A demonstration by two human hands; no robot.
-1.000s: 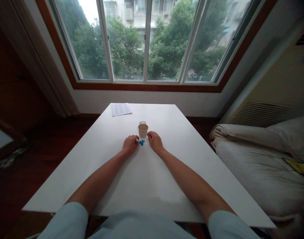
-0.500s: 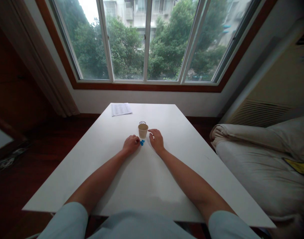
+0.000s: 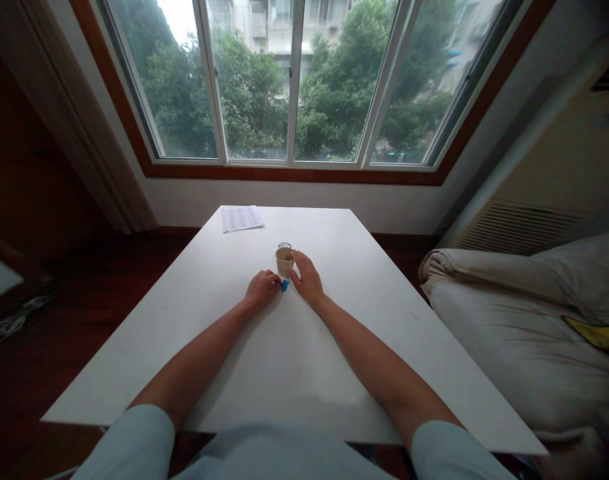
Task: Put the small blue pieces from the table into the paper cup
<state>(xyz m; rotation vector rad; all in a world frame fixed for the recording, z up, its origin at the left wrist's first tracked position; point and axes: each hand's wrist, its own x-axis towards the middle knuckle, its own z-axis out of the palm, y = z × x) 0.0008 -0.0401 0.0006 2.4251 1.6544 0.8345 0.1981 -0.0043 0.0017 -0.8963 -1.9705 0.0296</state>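
A beige paper cup [image 3: 283,264] stands upright near the middle of the white table. My right hand [image 3: 307,280] is at the cup's right side, with fingertips over its rim and the thumb low against its wall. Just in front of the cup lies a small cluster of bright blue pieces [image 3: 284,286], too small to make out in detail. My left hand [image 3: 262,288] rests on the table to their left. Its fingers are curled together, and the fingertips meet the blue cluster; whatever they pinch is hidden.
Behind the cup is a small round object with a dark rim [image 3: 284,245]. Printed paper sheets [image 3: 242,218] lie at the far left corner of the white table [image 3: 354,373]. A window is beyond the table, and a covered sofa [image 3: 484,333] stands to the right.
My right hand has moved left and slightly forward, from beside the cup onto its right side. My left hand stays by the blue pieces, which look bunched a little closer.
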